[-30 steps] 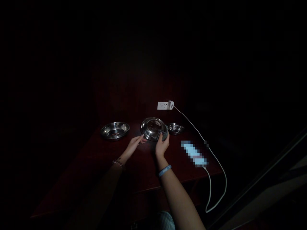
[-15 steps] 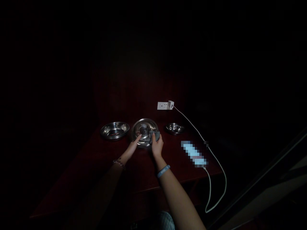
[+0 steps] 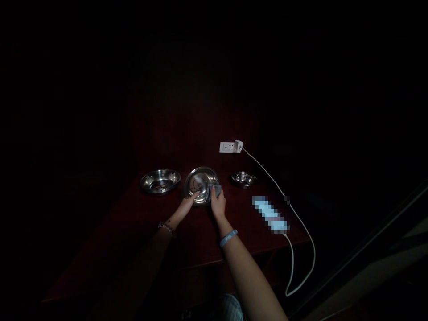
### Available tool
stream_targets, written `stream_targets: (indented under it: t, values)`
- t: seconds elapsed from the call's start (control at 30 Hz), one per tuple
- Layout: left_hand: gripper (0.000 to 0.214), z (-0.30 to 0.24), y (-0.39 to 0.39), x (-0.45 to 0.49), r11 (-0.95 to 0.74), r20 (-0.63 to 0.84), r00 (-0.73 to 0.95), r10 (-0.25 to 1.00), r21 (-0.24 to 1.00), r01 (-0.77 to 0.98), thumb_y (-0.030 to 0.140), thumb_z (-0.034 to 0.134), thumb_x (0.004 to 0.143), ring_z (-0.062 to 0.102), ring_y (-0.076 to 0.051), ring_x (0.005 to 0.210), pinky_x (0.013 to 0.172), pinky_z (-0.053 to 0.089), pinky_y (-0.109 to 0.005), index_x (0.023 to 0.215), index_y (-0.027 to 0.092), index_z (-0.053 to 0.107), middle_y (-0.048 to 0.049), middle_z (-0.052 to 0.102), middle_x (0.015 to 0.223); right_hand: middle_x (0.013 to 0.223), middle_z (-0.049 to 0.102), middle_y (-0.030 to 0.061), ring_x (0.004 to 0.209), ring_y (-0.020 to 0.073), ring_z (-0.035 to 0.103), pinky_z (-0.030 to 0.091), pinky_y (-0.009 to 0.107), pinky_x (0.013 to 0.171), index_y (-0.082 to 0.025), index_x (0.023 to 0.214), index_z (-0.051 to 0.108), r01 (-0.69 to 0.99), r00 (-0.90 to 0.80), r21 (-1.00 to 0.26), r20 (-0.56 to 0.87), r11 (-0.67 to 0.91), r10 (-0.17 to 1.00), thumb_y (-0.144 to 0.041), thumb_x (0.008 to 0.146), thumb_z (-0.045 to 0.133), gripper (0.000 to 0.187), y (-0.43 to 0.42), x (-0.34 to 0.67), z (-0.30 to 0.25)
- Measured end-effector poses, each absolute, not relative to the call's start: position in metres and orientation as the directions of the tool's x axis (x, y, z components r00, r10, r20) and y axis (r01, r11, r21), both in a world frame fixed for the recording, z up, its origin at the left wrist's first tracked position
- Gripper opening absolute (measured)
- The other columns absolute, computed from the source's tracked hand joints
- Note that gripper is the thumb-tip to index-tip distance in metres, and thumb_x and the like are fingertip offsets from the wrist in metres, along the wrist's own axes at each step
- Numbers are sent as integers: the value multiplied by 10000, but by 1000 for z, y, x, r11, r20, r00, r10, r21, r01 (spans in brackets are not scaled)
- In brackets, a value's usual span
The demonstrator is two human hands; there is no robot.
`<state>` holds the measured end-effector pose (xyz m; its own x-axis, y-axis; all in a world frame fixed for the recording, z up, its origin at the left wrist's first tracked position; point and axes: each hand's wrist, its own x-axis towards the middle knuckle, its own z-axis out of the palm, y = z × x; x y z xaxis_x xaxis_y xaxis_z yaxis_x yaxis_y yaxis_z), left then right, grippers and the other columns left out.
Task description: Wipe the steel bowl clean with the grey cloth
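Observation:
A shiny round steel plate (image 3: 199, 177) is tilted up toward me above the dark red table. My left hand (image 3: 187, 206) grips its lower left rim, thumb lying on the inner face and the other fingers hidden beneath. My right hand (image 3: 218, 204) is closed on a grey cloth (image 3: 214, 191), pressed to the plate's lower right rim with the thumb on top. To the left sits a larger steel dish (image 3: 160, 182), perhaps several stacked. On the right stands a small steel bowl (image 3: 244, 179).
A phone-like blurred bright object (image 3: 270, 215) lies on the right of the table (image 3: 197, 240). Its white cable (image 3: 314, 254) loops past the table's right edge up to a charger (image 3: 238, 146) in the wall socket (image 3: 227, 147). The surroundings are very dark.
The plate has shifted slightly in my hands. My right hand and the cloth have moved a little left along its rim, and my left thumb reaches slightly further right.

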<state>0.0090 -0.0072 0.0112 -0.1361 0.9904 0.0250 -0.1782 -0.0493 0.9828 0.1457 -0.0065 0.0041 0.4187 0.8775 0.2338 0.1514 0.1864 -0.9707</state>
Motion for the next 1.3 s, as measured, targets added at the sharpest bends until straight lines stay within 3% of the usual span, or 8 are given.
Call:
stream_targets:
  t: [0.23,0.4,0.53,0.67,0.8,1.0,1.3]
  values:
    - [261,17,-5,1,142,-193,-155,969,945,-293,292,710,880,743,-270,1139,1048,553,-432,1083,130,741,-140,811,1067,1097,793,70,1060,248,734,547,365,988,-219,1116,692,-41,237,-971,220,236,946,-490,871,647,368,-5,137,-2]
    - [250,21,-5,0,134,-198,-176,964,938,-320,241,692,883,739,-260,1134,1023,571,-424,1103,129,734,-135,806,1058,1261,751,61,1228,260,670,510,395,1090,-205,1203,694,-168,163,-938,276,302,947,-429,852,663,418,-3,135,-2]
    - [234,23,-7,-2,141,-212,-200,957,938,-318,215,687,875,727,-262,1160,1055,549,-433,1087,127,734,-125,805,1073,1190,771,76,1172,261,697,499,412,1112,-189,1181,681,-169,136,-945,261,282,956,-417,793,763,457,1,132,-7]
    - [248,24,-10,-1,74,-146,-231,962,953,-293,186,707,848,692,-252,1237,1108,508,-406,1090,137,731,-121,781,1209,1159,777,92,1102,241,725,516,402,1088,-173,1199,652,-143,128,-939,295,312,947,-451,788,772,510,4,131,-12]
    - [279,25,-14,3,-58,9,-222,975,975,-215,142,722,824,647,-232,1305,1195,421,-386,1103,153,730,-112,740,1319,1097,795,103,1072,252,738,550,408,1033,-180,1070,713,-100,199,-946,283,307,938,-507,770,775,448,7,135,-14]
    - [287,23,-13,4,-104,70,-202,977,981,-164,140,746,800,647,-253,1309,1210,402,-409,1085,175,734,-112,749,1301,981,817,105,965,259,765,588,412,957,-176,930,764,-94,203,-957,253,276,946,-598,697,803,484,13,140,-19]
    - [289,17,-6,6,-144,119,-163,979,978,-153,116,748,766,661,-253,1285,1202,410,-408,1048,179,736,-106,766,1257,1024,815,117,993,265,763,590,412,960,-165,968,764,-154,227,-958,203,241,952,-540,662,846,491,20,143,-25]
